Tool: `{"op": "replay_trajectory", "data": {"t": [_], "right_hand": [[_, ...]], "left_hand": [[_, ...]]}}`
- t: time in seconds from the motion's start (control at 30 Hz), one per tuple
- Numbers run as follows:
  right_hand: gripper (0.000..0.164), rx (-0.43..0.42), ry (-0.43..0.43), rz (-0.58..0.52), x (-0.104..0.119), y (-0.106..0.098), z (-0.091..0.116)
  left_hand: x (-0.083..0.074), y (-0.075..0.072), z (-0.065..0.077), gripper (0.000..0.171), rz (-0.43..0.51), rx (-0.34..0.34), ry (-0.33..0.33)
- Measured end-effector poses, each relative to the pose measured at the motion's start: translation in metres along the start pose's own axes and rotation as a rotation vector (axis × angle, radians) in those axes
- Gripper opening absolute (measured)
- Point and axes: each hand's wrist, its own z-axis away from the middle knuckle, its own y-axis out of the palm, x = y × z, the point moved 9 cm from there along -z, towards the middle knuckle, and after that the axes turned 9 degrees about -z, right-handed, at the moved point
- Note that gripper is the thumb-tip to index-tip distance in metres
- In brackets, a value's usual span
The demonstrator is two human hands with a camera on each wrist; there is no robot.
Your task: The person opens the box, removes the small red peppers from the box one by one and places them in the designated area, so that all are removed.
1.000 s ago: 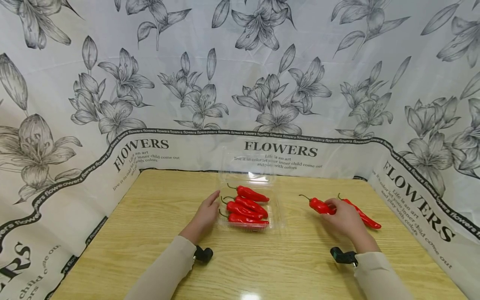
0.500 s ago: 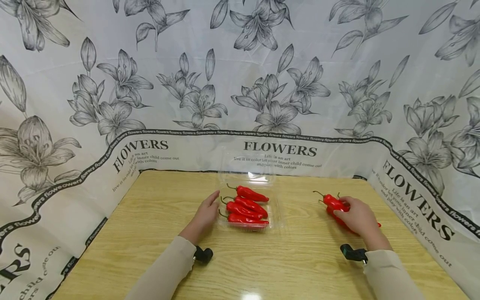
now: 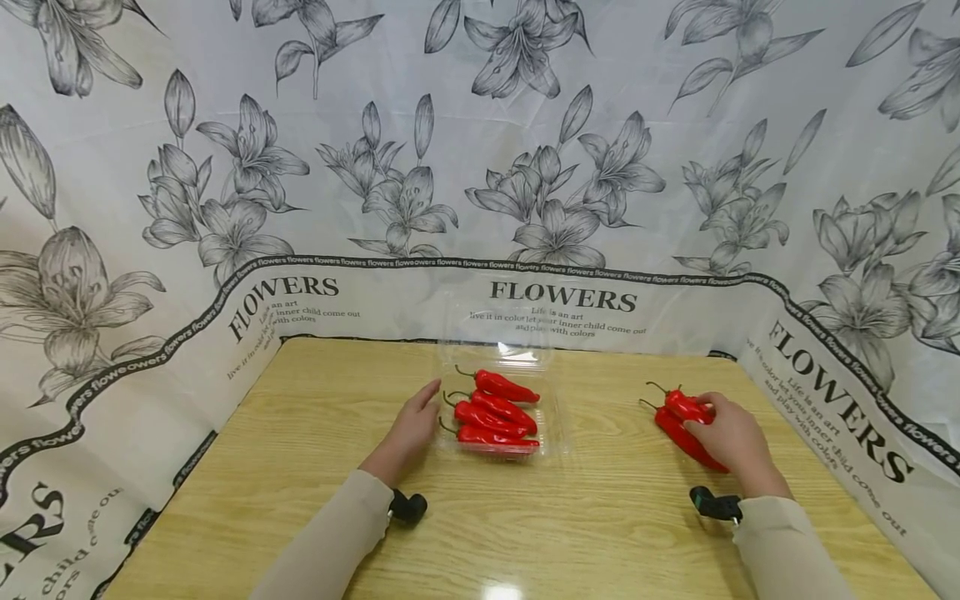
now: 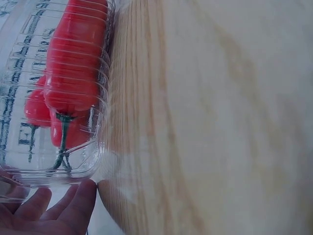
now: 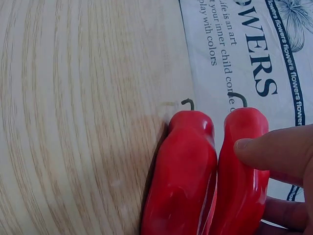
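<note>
My left hand (image 3: 411,429) rests against the left side of a clear plastic clamshell box (image 3: 553,417) with straight fingers. In the left wrist view, the fingertips (image 4: 83,196) touch the box's lower edge. Several glossy red peppers (image 3: 501,385) with green stems lie inside it, stacked in a row. At the right, my right hand (image 3: 731,429) pinches a red pepper (image 5: 244,147), its thumb on the upper side. A second red pepper (image 5: 183,166) lies close beside that one. Another small stem (image 3: 679,388) shows behind them; I cannot tell whose it is.
The box's transparent lid (image 3: 495,333) stands raised at the back. A white flowered cloth (image 3: 555,217) surrounds the wooden table (image 3: 540,525) at the back and sides. A black wrist mount (image 3: 716,504) hangs off each sleeve.
My right hand has moved right with a pepper, to where another one lay. Two peppers now show side by side at its fingers. My left hand and the box have not moved.
</note>
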Motion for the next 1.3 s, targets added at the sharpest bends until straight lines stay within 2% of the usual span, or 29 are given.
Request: {"op": "replay_trajectory", "data": {"t": [0.67, 1.0, 1.3], "right_hand": [[0.058, -0.01, 0.048, -0.005, -0.02, -0.007, -0.003], [0.058, 0.004, 0.042, 0.016, -0.026, -0.008, -0.004], [0.057, 0.001, 0.045, 0.008, -0.029, -0.006, -0.006]], "left_hand": [[0.001, 0.001, -0.001, 0.051, -0.004, 0.006, 0.001], [0.002, 0.0, -0.001, 0.051, 0.001, 0.006, -0.011], [0.0, 0.0, 0.0, 0.051, 0.01, -0.005, 0.003]]}}
